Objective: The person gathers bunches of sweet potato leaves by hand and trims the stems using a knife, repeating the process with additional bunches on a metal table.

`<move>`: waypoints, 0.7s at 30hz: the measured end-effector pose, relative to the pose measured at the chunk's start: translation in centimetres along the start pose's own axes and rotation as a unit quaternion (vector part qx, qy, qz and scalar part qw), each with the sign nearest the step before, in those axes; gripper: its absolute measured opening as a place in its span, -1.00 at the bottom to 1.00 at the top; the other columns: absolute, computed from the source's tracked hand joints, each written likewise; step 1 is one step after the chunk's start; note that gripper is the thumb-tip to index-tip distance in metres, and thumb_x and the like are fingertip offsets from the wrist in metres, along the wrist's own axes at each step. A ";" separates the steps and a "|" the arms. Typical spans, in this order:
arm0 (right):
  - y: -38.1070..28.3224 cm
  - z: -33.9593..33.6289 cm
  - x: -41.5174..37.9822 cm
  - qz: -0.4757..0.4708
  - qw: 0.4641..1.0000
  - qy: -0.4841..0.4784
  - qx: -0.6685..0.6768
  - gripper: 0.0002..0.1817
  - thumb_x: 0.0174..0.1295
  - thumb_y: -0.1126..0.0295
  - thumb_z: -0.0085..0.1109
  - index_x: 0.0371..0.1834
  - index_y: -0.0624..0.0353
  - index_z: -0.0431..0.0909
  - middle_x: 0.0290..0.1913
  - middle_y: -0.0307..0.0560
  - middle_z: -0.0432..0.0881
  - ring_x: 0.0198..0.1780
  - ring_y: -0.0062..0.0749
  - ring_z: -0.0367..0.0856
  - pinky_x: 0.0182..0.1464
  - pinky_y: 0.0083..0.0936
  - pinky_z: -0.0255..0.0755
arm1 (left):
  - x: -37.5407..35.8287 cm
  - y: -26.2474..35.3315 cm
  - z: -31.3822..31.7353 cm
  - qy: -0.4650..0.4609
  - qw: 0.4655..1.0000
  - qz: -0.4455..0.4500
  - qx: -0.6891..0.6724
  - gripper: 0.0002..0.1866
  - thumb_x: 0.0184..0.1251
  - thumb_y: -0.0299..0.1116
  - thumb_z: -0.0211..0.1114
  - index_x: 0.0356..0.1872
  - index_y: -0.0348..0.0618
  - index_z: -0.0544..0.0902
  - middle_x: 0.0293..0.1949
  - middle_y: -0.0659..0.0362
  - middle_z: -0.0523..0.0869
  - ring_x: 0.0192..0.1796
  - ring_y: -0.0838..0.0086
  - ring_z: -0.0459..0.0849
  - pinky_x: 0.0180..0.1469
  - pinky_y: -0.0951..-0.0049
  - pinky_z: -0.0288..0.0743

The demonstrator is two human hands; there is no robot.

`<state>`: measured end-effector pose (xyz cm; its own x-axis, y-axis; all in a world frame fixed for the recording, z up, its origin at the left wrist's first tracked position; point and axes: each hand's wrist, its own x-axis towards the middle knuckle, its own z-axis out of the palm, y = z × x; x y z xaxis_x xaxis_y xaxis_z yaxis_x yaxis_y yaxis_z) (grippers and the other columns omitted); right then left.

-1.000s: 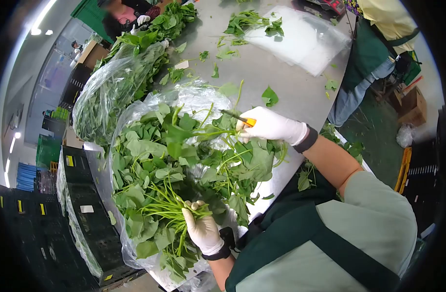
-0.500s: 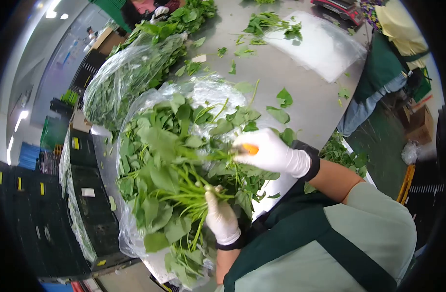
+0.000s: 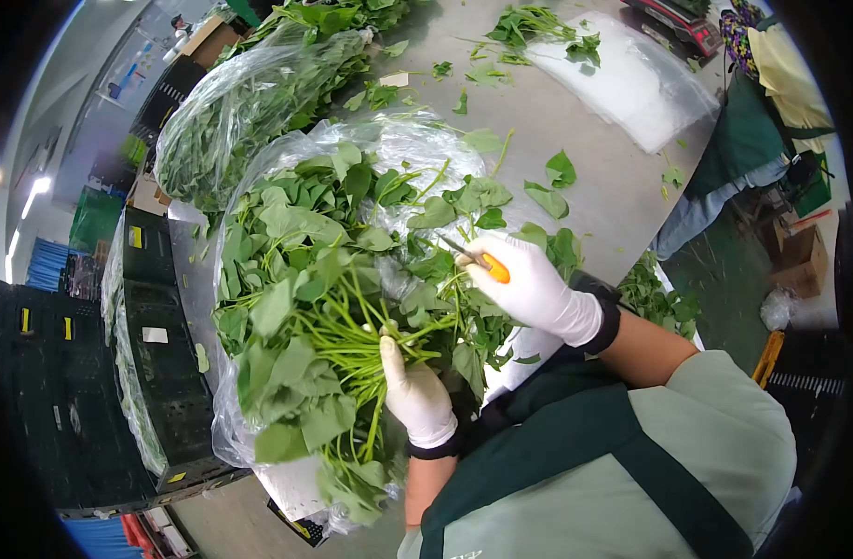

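My left hand, in a white glove, is closed round a bunch of leafy green stems. The stems fan out to the left, with broad leaves at their far ends. In my right hand, also gloved, is a small knife with an orange handle. Its thin blade points up and left, apart from the bunch. Under and beyond both hands, a heap of loose leafy greens lies on an opened clear plastic bag.
A second full bag of greens lies further back on the metal table. Flat plastic bags and a red scale are at the far right. Black crates stand left. Another person's green apron shows at right.
My right hand has drawn back to the right with the knife, whose blade now shows clearly. The blurred leafy stem stretching from it is gone. My left hand still grips the bunch.
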<state>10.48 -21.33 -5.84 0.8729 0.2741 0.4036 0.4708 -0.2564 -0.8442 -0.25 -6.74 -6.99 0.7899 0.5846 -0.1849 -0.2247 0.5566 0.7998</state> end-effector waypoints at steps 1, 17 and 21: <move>-0.1 -0.4 -0.4 0.002 1.000 0.002 -0.001 -0.88 0.15 0.51 0.13 -0.24 0.17 0.57 -0.34 -0.03 0.63 -0.38 -0.08 0.63 -0.34 -0.38 0.51 | 0.1 -0.1 -0.1 0.015 0.999 0.024 0.017 -0.62 0.44 -0.26 0.09 0.11 -0.35 0.51 0.09 0.10 0.58 0.13 0.46 0.47 0.25 0.40 0.25; -1.8 -0.7 -1.3 0.071 0.982 -0.174 -0.023 -0.72 0.16 0.22 0.20 -0.22 0.18 0.48 -0.45 0.12 0.59 -0.39 0.05 0.61 -0.33 -0.24 0.48 | 0.3 0.8 0.0 0.005 0.995 0.040 -0.087 -0.70 0.44 -0.33 0.10 0.07 -0.30 0.49 -0.02 0.13 0.60 -0.09 0.45 0.50 0.10 0.42 0.37; -3.7 1.1 0.7 -0.057 0.988 -0.142 0.015 -0.64 0.09 0.22 0.34 -0.15 0.20 0.54 -0.40 -0.04 0.59 -0.40 -0.18 0.60 -0.35 -0.43 0.47 | -0.6 0.5 -0.4 -0.053 0.997 0.018 -0.057 -0.67 0.45 -0.33 0.09 0.13 -0.28 0.46 0.08 0.15 0.57 0.02 0.45 0.50 0.16 0.35 0.35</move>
<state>9.19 -19.19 -2.80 0.7413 0.5491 0.3859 0.5571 -0.1828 -0.8101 -1.08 -6.59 -6.69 0.8346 0.5432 -0.0917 -0.3125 0.6039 0.7333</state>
